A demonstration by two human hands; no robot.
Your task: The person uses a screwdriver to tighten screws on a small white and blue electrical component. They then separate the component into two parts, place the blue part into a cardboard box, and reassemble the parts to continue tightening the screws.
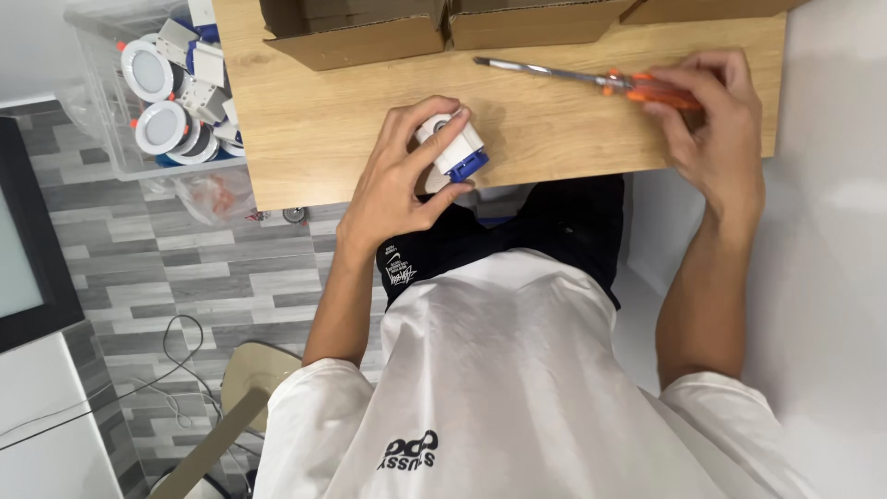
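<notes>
Head view looks straight down on a person seated at a wooden table [305,139], both bare hands up on its surface and set well apart. Left hand [397,180] is wrapped around a small white driver box [451,143] with a blue end cap, fingers curled over its top and thumb under its near side, pressing it against the table close to the front edge. Right hand [711,129] is closed on the orange handle of a screwdriver [591,80], whose metal shaft lies low and points left toward the cardboard boxes [443,28] at the table's far edge (its tip is well clear of the white box). A clear plastic bin [102,148] of round white downlights sits on the floor to the left.

Judging by this, the step in hand is readying the tool for work on the held box. Swinging the tip round and seating it on a screw or terminal would call for a steady left grip; which face carries the fastener probably lies hidden under the fingers.
</notes>
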